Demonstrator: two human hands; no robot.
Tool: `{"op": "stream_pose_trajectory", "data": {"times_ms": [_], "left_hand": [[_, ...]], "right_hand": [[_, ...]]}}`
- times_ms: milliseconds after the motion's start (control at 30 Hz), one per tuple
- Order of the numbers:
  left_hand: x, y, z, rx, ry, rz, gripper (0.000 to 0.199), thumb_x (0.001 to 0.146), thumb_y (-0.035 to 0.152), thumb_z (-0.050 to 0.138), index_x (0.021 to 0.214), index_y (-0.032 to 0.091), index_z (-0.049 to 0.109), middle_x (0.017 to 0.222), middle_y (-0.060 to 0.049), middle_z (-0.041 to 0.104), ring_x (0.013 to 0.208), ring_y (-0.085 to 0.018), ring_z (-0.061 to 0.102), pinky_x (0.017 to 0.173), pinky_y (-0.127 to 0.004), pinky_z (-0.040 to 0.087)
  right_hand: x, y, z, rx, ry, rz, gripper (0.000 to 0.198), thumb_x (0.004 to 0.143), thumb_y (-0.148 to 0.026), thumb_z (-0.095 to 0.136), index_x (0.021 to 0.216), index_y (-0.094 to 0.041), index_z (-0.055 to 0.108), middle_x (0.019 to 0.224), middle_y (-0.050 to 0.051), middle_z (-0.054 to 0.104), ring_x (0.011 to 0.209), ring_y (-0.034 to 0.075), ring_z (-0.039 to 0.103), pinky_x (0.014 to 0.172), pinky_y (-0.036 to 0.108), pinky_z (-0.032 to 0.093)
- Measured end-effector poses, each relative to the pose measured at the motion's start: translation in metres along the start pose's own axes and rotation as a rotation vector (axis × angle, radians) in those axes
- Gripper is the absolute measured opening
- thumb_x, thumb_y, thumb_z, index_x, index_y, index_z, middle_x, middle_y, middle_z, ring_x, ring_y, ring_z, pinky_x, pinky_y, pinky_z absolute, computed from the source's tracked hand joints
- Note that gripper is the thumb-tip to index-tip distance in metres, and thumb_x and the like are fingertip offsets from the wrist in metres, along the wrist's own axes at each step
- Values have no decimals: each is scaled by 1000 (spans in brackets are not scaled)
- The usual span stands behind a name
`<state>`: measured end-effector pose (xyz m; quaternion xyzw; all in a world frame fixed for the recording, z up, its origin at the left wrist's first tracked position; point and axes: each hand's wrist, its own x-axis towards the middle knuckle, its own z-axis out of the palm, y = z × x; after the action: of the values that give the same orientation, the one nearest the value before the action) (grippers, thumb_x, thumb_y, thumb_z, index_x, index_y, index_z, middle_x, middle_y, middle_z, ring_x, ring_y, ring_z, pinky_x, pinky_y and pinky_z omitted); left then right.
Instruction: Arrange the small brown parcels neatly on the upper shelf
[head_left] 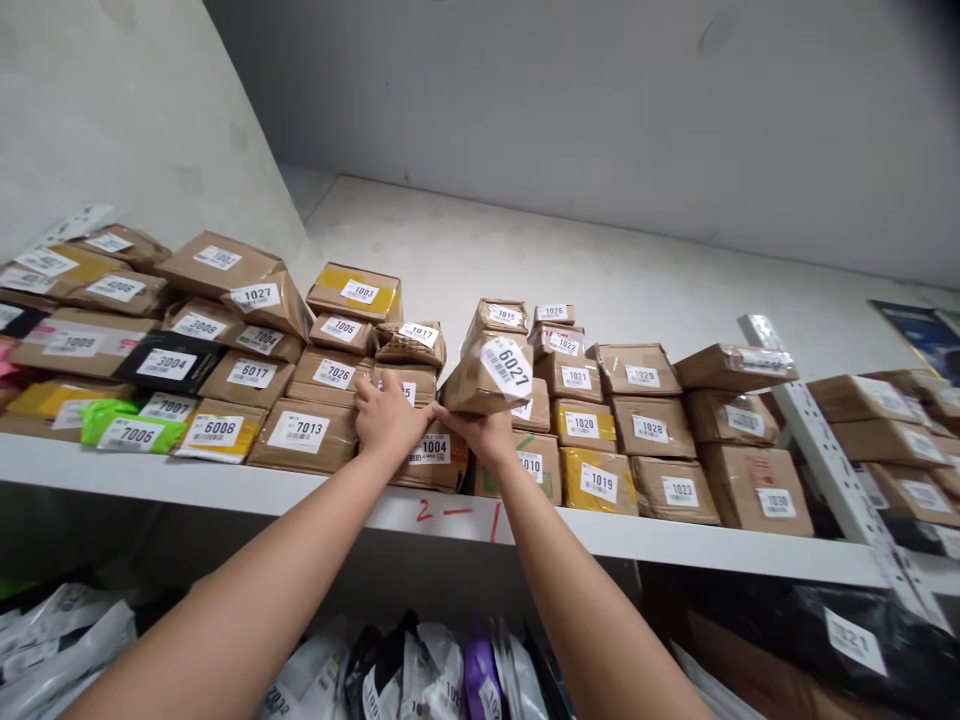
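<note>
Up high, right hand gripping box 6027, left hand on stacked boxes

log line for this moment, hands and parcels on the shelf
left hand: flat on stacked parcels | right hand: holding tilted box 6027 | shelf: marked 2-1

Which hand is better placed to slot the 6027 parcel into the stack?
Probably the right hand: it already holds parcel 6027 from beneath, tilted above the row. The left hand rests flat on the neighbouring boxes.

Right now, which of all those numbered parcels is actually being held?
The brown box labelled 6027: the right hand grips it tilted, lifted off the stacks. All others sit on the shelf.
</note>
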<state>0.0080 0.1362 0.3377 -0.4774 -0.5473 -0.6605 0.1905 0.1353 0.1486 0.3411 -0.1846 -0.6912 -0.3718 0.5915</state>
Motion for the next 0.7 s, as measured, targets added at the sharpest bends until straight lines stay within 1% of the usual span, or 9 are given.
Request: {"op": "stream_pose_trajectory", "data": {"times_ms": [133, 233, 367, 467, 533, 567, 633, 667, 700], "left_hand": [[-1, -2, 3, -5, 40, 24, 58, 67, 55, 63, 108, 18, 46, 117, -20, 44, 106, -40, 52, 80, -45, 49], [-3, -3, 4, 0, 63, 25, 60, 68, 57, 61, 109, 16, 46, 116, -21, 44, 106, -41, 53, 81, -46, 49], [-2, -4, 1, 21, 45, 53, 68, 69, 57, 62, 114, 10, 43, 117, -24, 46, 109, -43, 52, 87, -47, 47], [0, -14, -8, -11, -31, 124, 68, 72, 60, 57, 116, 10, 41, 118, -25, 47, 110, -42, 52, 89, -49, 46], [-5, -31, -20, -95, -95, 183, 66, 74, 61, 53, 117, 13, 38, 121, -23, 46, 109, -39, 54, 88, -49, 46], [-10, -44, -28, -149, -115, 221, 65, 74, 61, 53, 117, 14, 38, 122, -21, 45, 109, -36, 54, 89, -49, 47], [-27, -81, -45, -245, -138, 279, 63, 73, 61, 52, 117, 18, 37, 120, -15, 47, 103, -30, 57, 89, -46, 48], [-38, -103, -54, -254, -113, 306, 61, 75, 61, 50, 117, 20, 37, 119, -12, 49, 105, -29, 56, 93, -46, 46], [-50, -128, -62, -228, -96, 312, 59, 76, 62, 47, 118, 22, 37, 116, -9, 50, 105, -28, 56, 93, -47, 45]], "right_hand": [[-3, -5, -10, 281, 98, 201, 58, 69, -40, 71, 118, -19, 49, 97, 14, 68, 94, 31, 63, 80, 53, 56], [0, -10, -16, 340, 105, 243, 57, 61, -43, 76, 108, -20, 55, 100, 14, 68, 102, 31, 61, 86, 50, 54], [1, -10, -22, 426, 60, 237, 62, 61, -42, 77, 113, -20, 51, 113, 15, 63, 108, 29, 59, 87, 46, 55], [-10, -8, -36, 455, 67, 235, 80, 58, -40, 80, 125, -25, 39, 128, 14, 53, 116, 28, 53, 91, 46, 53], [-32, -6, -52, 409, 92, 234, 85, 60, -37, 80, 130, -28, 32, 131, 13, 49, 118, 27, 51, 93, 46, 51], [-48, -5, -61, 364, 104, 221, 79, 64, -36, 77, 129, -29, 33, 128, 12, 50, 115, 25, 53, 92, 45, 51], [-93, -2, -82, 235, 101, 158, 51, 74, -30, 68, 118, -27, 43, 111, 9, 57, 98, 21, 59, 82, 39, 53], [-120, 0, -93, 142, 86, 99, 32, 77, -27, 63, 106, -26, 49, 97, 6, 59, 86, 19, 59, 74, 35, 53], [-149, 3, -104, 50, 9, 53, 21, 77, -24, 62, 95, -26, 50, 82, 2, 57, 75, 17, 58, 67, 32, 52]]}}
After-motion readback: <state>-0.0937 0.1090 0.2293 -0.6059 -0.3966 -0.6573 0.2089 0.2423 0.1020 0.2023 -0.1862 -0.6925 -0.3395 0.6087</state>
